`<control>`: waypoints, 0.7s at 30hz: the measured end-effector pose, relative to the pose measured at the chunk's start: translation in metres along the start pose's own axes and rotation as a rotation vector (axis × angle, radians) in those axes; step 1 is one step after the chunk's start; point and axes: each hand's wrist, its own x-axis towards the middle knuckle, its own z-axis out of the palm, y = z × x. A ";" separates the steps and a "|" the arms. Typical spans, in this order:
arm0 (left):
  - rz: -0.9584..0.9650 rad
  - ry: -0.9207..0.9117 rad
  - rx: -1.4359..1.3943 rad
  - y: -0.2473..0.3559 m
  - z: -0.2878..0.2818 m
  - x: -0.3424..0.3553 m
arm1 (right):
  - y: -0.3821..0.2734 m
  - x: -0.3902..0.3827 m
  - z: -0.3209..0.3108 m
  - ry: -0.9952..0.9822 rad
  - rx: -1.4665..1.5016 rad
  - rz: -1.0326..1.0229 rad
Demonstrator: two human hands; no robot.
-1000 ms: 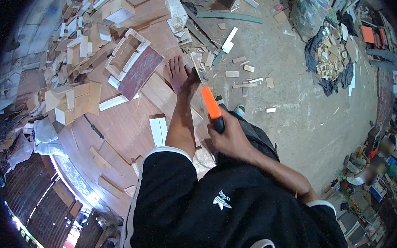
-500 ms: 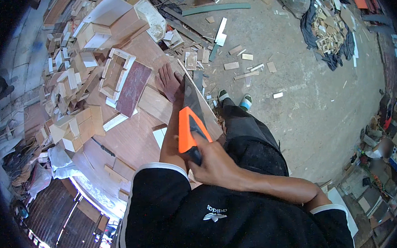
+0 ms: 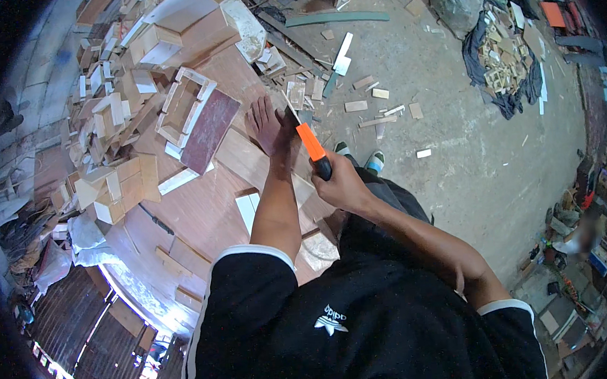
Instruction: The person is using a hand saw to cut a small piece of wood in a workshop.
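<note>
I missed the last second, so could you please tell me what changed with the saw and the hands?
The right hand drove the orange-handled hand saw forward along the pale wooden board, so its blade now lies close beside the left hand. The left hand stayed pressed flat on the board, and the grip on the saw was kept.

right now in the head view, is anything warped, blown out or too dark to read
Head view: the fisheye bends straight edges toward the rim, and the corners are black. Bright glare washes out the area at the lower left. The right hand on the orange-handled saw, the left hand flat on the pale board and the wooden worktable are evenly lit and sharp. A small patch at the right edge is blurred.
</note>
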 end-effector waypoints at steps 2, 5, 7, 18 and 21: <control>0.035 0.078 -0.015 0.000 0.001 0.000 | -0.018 -0.025 -0.002 0.024 -0.026 -0.098; 0.045 0.093 0.049 0.001 0.001 -0.003 | -0.072 -0.065 -0.013 0.004 0.026 0.021; 0.040 0.089 0.034 0.001 0.001 -0.003 | -0.084 -0.059 -0.017 -0.063 0.009 0.127; 0.059 0.150 -0.184 -0.001 -0.004 -0.002 | -0.063 0.062 -0.010 -0.096 0.105 0.015; 0.088 0.019 0.056 -0.005 0.002 -0.006 | -0.113 0.065 -0.017 -0.178 0.184 0.119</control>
